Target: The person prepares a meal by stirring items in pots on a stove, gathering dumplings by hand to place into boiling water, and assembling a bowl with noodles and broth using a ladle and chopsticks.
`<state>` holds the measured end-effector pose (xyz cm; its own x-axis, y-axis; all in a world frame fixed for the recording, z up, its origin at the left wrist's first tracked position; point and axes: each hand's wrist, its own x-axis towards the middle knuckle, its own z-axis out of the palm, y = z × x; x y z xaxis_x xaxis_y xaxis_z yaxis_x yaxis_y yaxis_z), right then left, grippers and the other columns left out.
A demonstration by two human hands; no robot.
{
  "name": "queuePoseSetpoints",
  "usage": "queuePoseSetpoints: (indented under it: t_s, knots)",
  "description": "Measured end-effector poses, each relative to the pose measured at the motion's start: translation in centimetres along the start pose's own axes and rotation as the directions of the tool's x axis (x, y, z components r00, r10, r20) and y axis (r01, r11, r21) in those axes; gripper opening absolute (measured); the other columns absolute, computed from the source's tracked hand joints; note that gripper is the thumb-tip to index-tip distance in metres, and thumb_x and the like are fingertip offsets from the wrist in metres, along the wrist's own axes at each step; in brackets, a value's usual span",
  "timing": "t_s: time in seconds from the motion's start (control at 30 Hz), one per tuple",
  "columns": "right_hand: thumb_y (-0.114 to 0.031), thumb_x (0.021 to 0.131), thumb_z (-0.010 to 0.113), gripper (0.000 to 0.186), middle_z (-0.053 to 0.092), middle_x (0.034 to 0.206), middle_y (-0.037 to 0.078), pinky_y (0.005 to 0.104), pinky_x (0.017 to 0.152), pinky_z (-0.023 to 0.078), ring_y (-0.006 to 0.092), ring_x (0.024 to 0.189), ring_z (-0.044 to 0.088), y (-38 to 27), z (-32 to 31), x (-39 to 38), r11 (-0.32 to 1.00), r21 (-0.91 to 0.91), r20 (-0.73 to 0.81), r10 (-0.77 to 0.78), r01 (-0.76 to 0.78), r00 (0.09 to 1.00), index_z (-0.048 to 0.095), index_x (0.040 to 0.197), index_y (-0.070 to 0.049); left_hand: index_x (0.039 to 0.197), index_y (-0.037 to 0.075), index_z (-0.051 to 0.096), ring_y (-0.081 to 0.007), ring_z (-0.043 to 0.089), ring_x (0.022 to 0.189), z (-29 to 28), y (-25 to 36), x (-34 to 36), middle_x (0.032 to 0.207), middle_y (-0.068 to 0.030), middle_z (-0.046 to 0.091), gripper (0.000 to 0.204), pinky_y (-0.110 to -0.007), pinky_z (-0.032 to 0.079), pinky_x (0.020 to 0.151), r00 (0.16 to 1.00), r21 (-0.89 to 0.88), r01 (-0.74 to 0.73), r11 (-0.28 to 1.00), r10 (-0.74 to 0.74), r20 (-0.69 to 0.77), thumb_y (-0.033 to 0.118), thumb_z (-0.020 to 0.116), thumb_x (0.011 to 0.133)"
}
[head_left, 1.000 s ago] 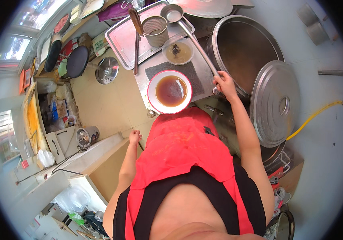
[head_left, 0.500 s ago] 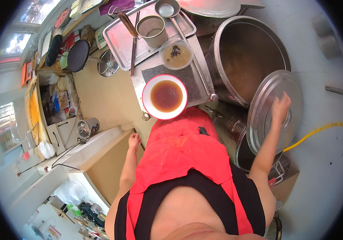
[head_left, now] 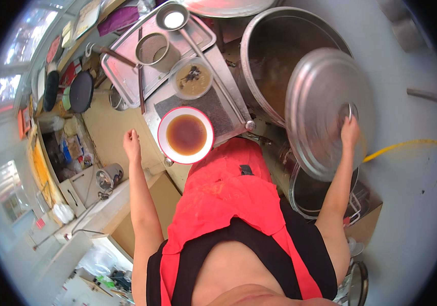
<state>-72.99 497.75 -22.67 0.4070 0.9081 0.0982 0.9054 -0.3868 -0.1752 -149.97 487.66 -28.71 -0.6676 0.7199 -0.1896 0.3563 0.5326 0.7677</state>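
Observation:
My right hand grips the handle of a large round metal lid, slightly smeared by motion. The lid is tilted and overlaps the near right rim of a big stockpot with murky brownish liquid inside. Off to the left, my left hand hangs in the air with its fingers curled in; whether anything is in them I cannot make out. Between my hands, a white bowl with a red rim holds brown broth at the near edge of the metal stand. Behind it sits a clear bowl of cloudy liquid with dark bits.
A metal tray bears a wire strainer and chopsticks. A long-handled ladle lies across the stand. Near my right side stands a second pot. A yellow hose runs along the right; a cardboard box is at left.
My right hand has closed on the lid's handle, and the lid has risen off the lower pot toward the stockpot. My left hand has moved up and to the left.

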Motion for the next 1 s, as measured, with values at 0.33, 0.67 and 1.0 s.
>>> queuePoseSetpoints:
  t_s: [0.33, 0.67, 1.0]
  knots:
    - [-0.017, 0.088, 0.053, 0.038, 0.060, 0.109, 0.023, 0.0482, 0.081, 0.048, 0.0387, 0.098, 0.059, -13.4, 6.3, 8.3, 0.928, 0.253, -0.158, -0.240, 0.274, 0.958, 0.050, 0.122, -0.001, 0.106, -0.003, 0.054, -0.0399, 0.062, 0.094, 6.4, 7.5, 7.3, 0.098, -0.0249, 0.064, 0.055, -0.045, 0.049, 0.081, 0.970, 0.676, -0.239, 0.697, 0.203, 0.134, 0.039, 0.072, 0.076]
    - [-0.011, 0.082, 0.057, 0.040, 0.054, 0.113, 0.020, 0.0426, 0.089, 0.047, 0.0375, 0.104, 0.055, -19.5, 5.9, 3.0, 0.840, 0.410, -0.330, -0.226, 0.355, 0.917, 0.049, 0.120, 0.001, 0.094, -0.003, 0.054, -0.0343, 0.063, 0.076, 4.0, 0.8, 12.5, 0.085, -0.0201, 0.063, 0.025, -0.043, 0.049, 0.071, 0.926, 0.569, -0.375, 0.731, 0.272, 0.260, 0.020, 0.055, 0.084]
    - [-0.019, 0.084, 0.059, 0.022, 0.058, 0.104, 0.008, 0.0395, 0.082, 0.049, 0.0274, 0.097, 0.059, -25.2, 3.4, -25.4, 0.609, 0.680, -0.090, -0.483, 0.408, 0.871, 0.062, 0.103, -0.008, 0.112, 0.005, 0.045, -0.0048, 0.027, 0.053, -3.7, 4.1, -3.5, 0.067, 0.0047, 0.033, 0.022, -0.022, 0.022, 0.045, 0.961, -0.312, 0.104, 0.944, -0.015, 0.276, 0.016, 0.039, 0.094]
